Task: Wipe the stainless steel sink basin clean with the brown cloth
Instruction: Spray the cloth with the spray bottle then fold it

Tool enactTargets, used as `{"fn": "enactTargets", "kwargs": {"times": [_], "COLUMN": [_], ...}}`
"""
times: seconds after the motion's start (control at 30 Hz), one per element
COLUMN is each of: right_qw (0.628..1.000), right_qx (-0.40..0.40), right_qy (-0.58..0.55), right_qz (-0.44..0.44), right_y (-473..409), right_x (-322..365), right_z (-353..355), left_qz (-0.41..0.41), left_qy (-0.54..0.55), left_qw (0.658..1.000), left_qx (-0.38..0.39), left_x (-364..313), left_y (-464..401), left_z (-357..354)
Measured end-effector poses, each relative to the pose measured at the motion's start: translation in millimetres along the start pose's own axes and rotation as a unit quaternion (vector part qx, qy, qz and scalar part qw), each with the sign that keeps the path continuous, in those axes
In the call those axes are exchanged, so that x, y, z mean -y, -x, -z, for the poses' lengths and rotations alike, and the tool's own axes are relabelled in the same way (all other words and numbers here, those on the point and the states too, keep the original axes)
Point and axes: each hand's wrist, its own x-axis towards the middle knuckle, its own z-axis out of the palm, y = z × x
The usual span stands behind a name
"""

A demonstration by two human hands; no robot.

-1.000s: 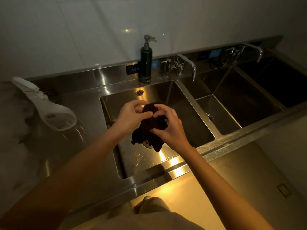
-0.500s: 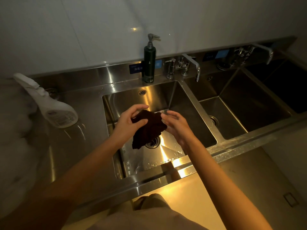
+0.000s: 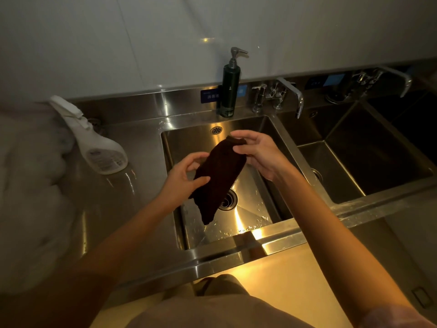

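Observation:
The dark brown cloth (image 3: 218,176) hangs stretched out lengthwise in the air over the left stainless steel sink basin (image 3: 248,214). My right hand (image 3: 257,153) pinches its upper end between thumb and fingers. My left hand (image 3: 183,179) grips the cloth's left edge lower down, thumb on top. The cloth's bottom end dangles free above the wet basin floor, partly covering the round drain (image 3: 228,200). Water droplets glisten on the basin floor near its front wall.
A dark pump dispenser (image 3: 230,89) stands on the back ledge beside a faucet (image 3: 289,95). A white spray bottle (image 3: 94,140) lies on the left counter. Two more basins (image 3: 343,171) lie to the right, with a second faucet (image 3: 392,79).
The cloth was bunched between both hands; now it is pulled out long. My right hand rose toward the back of the basin with the top end, my left hand stayed lower.

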Motion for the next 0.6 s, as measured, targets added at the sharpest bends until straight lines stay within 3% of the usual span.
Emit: {"fn": "enactTargets", "kwargs": {"times": [0.13, 0.37, 0.6], "right_qw": [0.999, 0.996, 0.975], "right_qx": [0.005, -0.002, 0.119], "right_qy": [0.023, 0.093, 0.120], "right_qz": [0.025, -0.003, -0.146], "right_y": [4, 2, -8], "right_x": [2, -18, -36], "right_z": [-8, -5, -1], "left_qz": [0.018, -0.049, -0.088], "left_qy": [0.018, 0.018, -0.003], "left_qw": [0.999, 0.999, 0.996], "left_qx": [-0.021, -0.013, 0.018], "left_x": [3, 0, -5], "left_y": [3, 11, 11], "left_z": [5, 10, 15]}}
